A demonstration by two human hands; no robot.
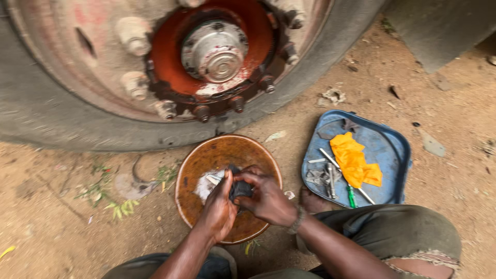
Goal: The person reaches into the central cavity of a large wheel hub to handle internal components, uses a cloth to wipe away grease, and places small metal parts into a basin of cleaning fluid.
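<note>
From my feed, the far left is taken up by a big worn tyre (46, 111) standing on bare dirt ground (57, 222), its pale dusty rim (67, 46) carrying large lug nuts. Inside that sits a red-orange hub (170, 46) with a silver centre cap (214, 50) and a ring of dark bolts along its lower edge. I see no label or sign on any of it, only smears of red paint on the rim.

Just below the tyre lies a round rusty-brown metal bowl (206, 155), flat on the ground. Over it I have the left hand (217, 209) curled shut around a small dark part (240, 189), fingers wrapped on its left side. The right hand (266, 199) clamps the same dark part from the right and above, thumb and fingers closed on it, a bracelet at the wrist. Something pale lies in the bowl beneath the hands; I cannot tell what it is.

To the right, well apart from the bowl, a blue plastic tray (392, 150) with rounded corners holds a crumpled yellow rag (354, 160), a grey metal rod, small grey metal pieces and a green-handled tool (351, 197). My knee in olive trousers (413, 232) overlaps its near edge.
</note>
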